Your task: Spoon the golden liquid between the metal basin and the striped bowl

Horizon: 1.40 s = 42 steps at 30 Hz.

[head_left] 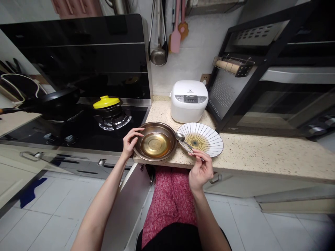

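A metal basin (171,150) holding a golden-brown liquid sits at the counter's front edge. My left hand (130,140) is at its left rim, fingers apart and reaching over the edge; whether they press on the rim I cannot tell. Between the thumb and fingers of my right hand (201,170) is the handle of a metal spoon (180,136). The spoon's bowl is over the gap where the basin meets a white plate with dark radiating lines (213,134). A thin yellowish liquid covers the plate's middle.
Behind the plate stands a white rice cooker (190,104). The gas stove (86,129) at left bears a pot with a yellow lid (106,101) and a black wok (59,99). A dark oven (288,101) is at right. Below the counter, a cabinet door (128,205) hangs open.
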Tool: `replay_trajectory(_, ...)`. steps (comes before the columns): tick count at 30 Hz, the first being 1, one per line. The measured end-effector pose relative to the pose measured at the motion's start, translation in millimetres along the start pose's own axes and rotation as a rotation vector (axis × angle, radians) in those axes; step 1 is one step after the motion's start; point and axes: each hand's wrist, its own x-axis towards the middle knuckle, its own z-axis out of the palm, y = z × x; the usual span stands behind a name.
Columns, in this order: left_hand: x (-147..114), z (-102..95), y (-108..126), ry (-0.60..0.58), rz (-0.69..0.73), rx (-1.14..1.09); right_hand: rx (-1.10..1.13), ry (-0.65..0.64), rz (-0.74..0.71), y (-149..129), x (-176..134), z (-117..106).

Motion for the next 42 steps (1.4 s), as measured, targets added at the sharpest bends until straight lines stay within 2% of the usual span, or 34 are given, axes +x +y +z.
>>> replay_trajectory(8, 0, 0.3, 0, 0.001, 0.007, 0.001, -0.207, -0.106, -0.423, 12, 13, -11)
replay_trajectory(13, 0, 0.4, -2, 0.005, 0.019, -0.007, -0.242, -0.212, -0.524, 19, 16, -16)
replay_trajectory(18, 0, 0.0, -2, 0.002, 0.019, -0.008, -0.209, -0.341, -0.522, 26, 19, -24)
replay_trajectory(21, 0, 0.0, -2, -0.001, 0.022, -0.007, -0.216, -0.373, -0.523, 28, 22, -27)
replay_trajectory(26, 0, 0.1, -2, 0.001, 0.029, -0.011, -0.221, -0.255, -0.496, 20, 22, -24)
replay_trajectory(31, 0, 0.0, -2, 0.0, 0.023, -0.015, -0.148, -0.104, -0.339, 9, 16, -18)
replay_trajectory(35, 0, -0.2, -3, -0.001, 0.02, -0.026, -0.056, -0.115, -0.247, 4, 8, -13)
replay_trajectory(42, 0, 0.1, -2, -0.004, 0.021, -0.026, 0.059, -0.199, -0.212, -6, -5, 2)
